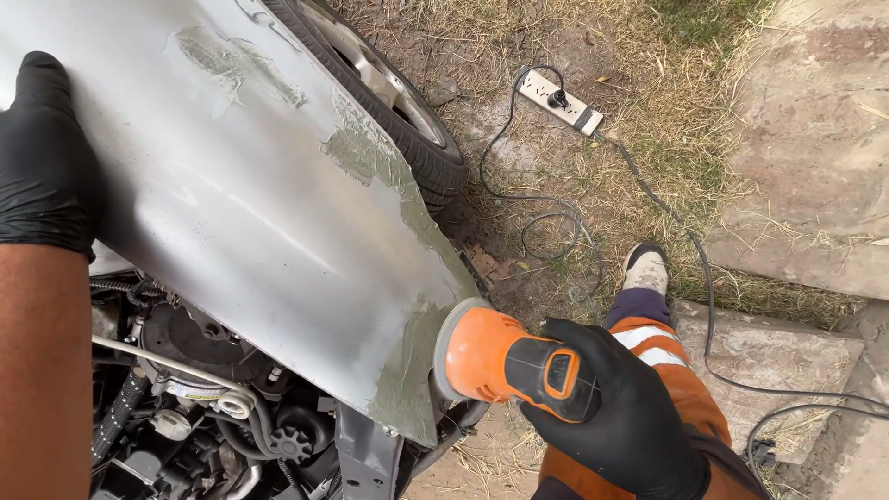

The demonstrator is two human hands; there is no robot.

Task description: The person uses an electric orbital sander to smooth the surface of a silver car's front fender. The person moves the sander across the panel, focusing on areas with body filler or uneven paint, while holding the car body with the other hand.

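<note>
My right hand [622, 418], in a black glove, grips an orange and black power sander [505, 361]. Its round pad presses against the lower front edge of a silver car fender [250, 204], on a patch of grey-green body filler [407, 370]. More filler runs along the wheel-arch edge [370, 153]. My left hand [42, 153], also in a black glove, rests flat on the upper left of the fender and holds nothing.
The front tyre and wheel [389, 93] stand above the fender. Engine bay parts [194, 398] show at lower left. A white power strip [560, 100] and black cords [685, 268] lie on dry grass. My orange-trousered leg [662, 370] and shoe [645, 270] stand beside concrete slabs [806, 148].
</note>
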